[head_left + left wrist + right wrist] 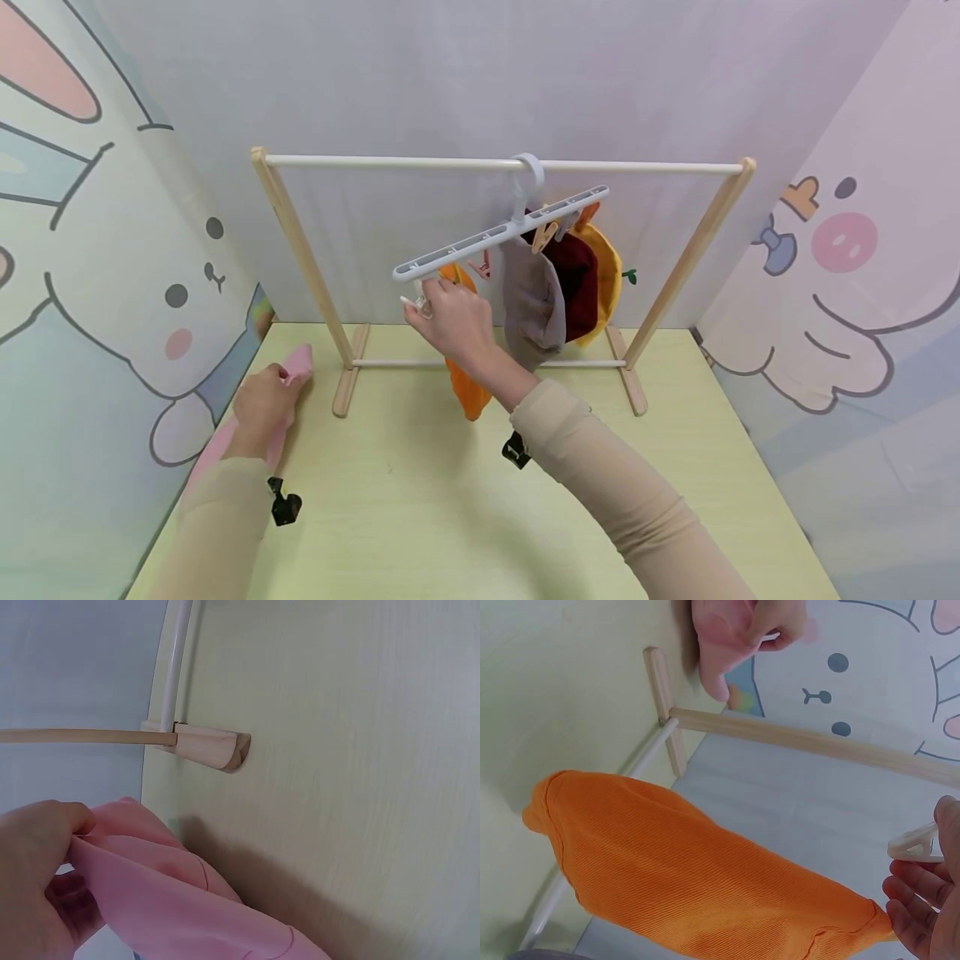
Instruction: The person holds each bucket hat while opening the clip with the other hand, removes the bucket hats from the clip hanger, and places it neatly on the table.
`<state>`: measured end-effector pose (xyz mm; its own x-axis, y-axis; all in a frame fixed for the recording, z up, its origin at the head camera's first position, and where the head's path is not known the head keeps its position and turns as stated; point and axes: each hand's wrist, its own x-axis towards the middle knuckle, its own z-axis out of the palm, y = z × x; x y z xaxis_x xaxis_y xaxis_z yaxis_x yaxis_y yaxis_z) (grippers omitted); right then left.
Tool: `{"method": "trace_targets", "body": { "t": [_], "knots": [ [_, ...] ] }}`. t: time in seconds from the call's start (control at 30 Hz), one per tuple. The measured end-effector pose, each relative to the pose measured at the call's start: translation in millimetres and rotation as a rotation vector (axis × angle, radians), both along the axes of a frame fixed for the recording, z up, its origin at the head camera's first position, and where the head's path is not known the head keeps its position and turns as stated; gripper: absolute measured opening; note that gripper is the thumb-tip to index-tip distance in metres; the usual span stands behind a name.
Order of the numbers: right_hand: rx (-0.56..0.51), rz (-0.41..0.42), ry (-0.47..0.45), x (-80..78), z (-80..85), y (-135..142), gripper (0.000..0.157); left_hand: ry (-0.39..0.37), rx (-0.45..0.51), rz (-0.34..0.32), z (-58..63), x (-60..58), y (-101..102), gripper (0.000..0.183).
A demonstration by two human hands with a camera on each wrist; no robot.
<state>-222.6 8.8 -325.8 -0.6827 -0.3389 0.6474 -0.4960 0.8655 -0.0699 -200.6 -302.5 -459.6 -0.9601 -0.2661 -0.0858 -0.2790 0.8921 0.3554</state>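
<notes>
My left hand pinches a fold of pink cloth between thumb and fingers at the left side of the table. In front of me, my right hand pinches a white clothespin under the left end of a white hanger. An orange cloth piece hangs from the hanger just beside those fingers, its top edge at the fingertips. Farther right on the hanger, clothespins hold a grey cloth hat, a dark red one and a yellow one with a green leaf tip.
The hanger hooks over the white top bar of a wooden rack on the pale table. A pink clothespin hangs unused between the orange and grey pieces. Cartoon-printed walls close in both sides.
</notes>
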Motion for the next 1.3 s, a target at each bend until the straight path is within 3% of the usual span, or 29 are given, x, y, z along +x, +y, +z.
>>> {"method": "trace_targets", "body": {
  "t": [0.17, 0.37, 0.67, 1.0, 1.3],
  "knots": [
    [0.001, -0.004, 0.005, 0.3, -0.1, 0, 0.028, -0.031, 0.049, -0.01, -8.3, 1.1, 6, 0.054],
    [0.0, -0.006, 0.004, 0.1, -0.2, 1, 0.028, -0.036, 0.02, -0.044, -22.5, 3.6, 14, 0.051],
    [-0.012, 0.001, 0.025, -0.7, -1.5, 2, 0.027, -0.08, 0.077, -0.055, -37.3, 9.7, 28, 0.045],
    [-0.007, 0.008, 0.012, 0.3, -1.3, 2, 0.028, -0.126, 0.074, -0.075, -48.9, 8.9, 31, 0.048],
    [-0.002, 0.023, -0.001, 0.8, 0.3, 2, 0.028, -0.123, 0.058, -0.129, -51.8, 12.6, 34, 0.045]
  ]
}}
